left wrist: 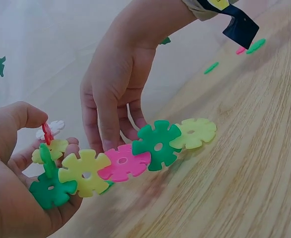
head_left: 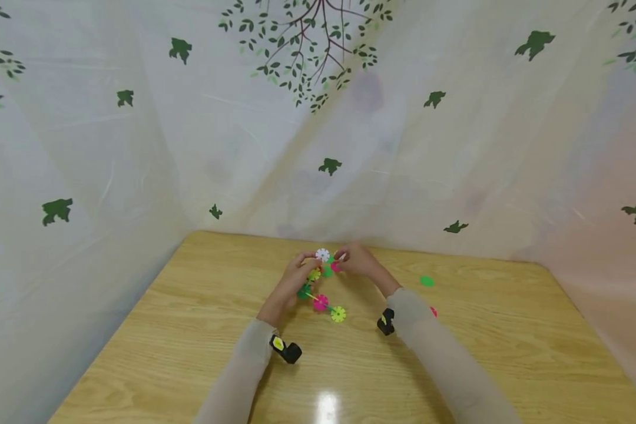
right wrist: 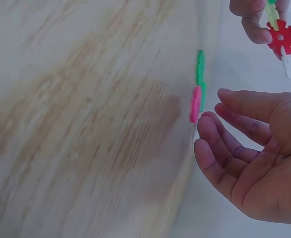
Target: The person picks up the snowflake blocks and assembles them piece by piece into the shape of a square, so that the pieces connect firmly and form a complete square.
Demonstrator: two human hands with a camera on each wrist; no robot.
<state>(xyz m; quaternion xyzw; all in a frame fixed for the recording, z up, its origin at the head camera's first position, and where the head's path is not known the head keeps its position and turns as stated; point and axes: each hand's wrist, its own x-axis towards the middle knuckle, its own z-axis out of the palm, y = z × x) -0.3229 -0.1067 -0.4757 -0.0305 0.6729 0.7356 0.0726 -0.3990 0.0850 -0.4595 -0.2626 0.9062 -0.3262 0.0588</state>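
In the grip of the left hand (head_left: 292,279) is a nine-disc chain (left wrist: 130,171), trailing toward four o'clock: three green, three yellow, one pink, one red, one white in the left-wrist view. The right hand (head_left: 359,260) curves beside a pink disc (head_left: 335,267), thumb and fingers narrowly parted. Beyond, toward four o'clock on the tabletop (head_left: 509,318), the head view shows one green disc (head_left: 426,281), the left-wrist view two.

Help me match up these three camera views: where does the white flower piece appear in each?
Head: white flower piece slightly below centre, beside the left hand.
Left wrist: white flower piece at the left, about mid-height.
Right wrist: white flower piece near the right edge, upper half.
Shared landmark: the left hand.
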